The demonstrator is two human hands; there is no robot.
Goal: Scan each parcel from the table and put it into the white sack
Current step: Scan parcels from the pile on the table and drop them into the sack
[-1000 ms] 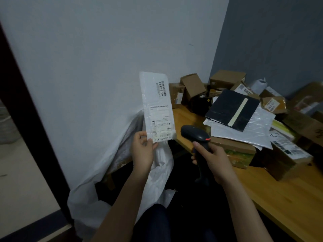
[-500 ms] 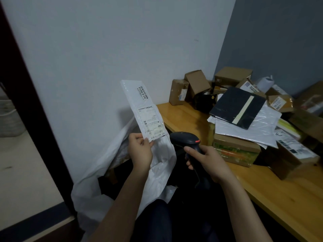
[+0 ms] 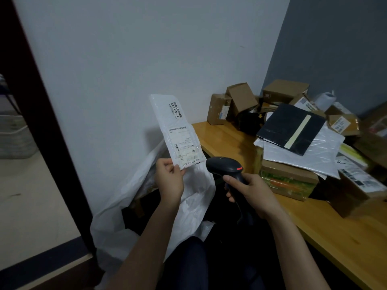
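Your white parcel [image 3: 178,132] read "43-6-4613" near its top edge, and "607-17" upside down along its bottom edge.

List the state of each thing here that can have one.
white mailer, held up by its lower corner.
left hand, pinches the mailer.
scanner, gripped, head near the mailer.
right hand, grips the scanner.
white sack, mouth open below the mailer.
black envelope, lying atop the pile.

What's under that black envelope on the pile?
The black envelope lies on white poly mailers, which rest on a printed carton. Anything between them is covered.
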